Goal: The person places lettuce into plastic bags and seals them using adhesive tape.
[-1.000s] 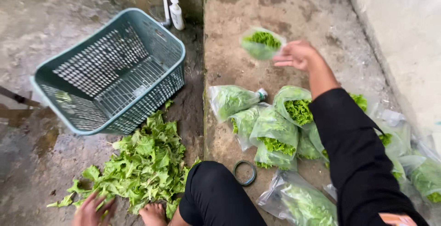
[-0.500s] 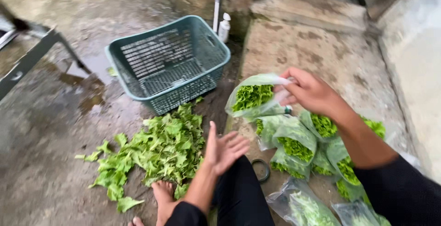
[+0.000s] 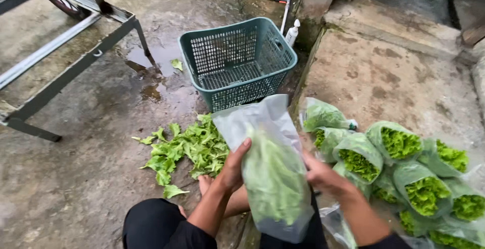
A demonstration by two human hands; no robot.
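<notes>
Wet concrete runs under a green basket (image 3: 237, 62) at twelve o'clock, loose leaves (image 3: 189, 148) at nine. Both hands grip one clear bag (image 3: 270, 168) of lettuce dead centre, mouth up so nothing spills: left hand (image 3: 233, 167) clasping its side, right hand (image 3: 323, 175) opposite. Filled bags (image 3: 399, 163) crowd the slab at three o'clock; open floor lies left.

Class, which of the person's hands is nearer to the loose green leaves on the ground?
Left. The left hand grips the bag of lettuce right beside the loose leaves; the right hand is on the bag's far side.

Wet concrete floor (image 3: 86, 178), metal frame (image 3: 65, 57), raised concrete slab (image 3: 399, 82).
</notes>
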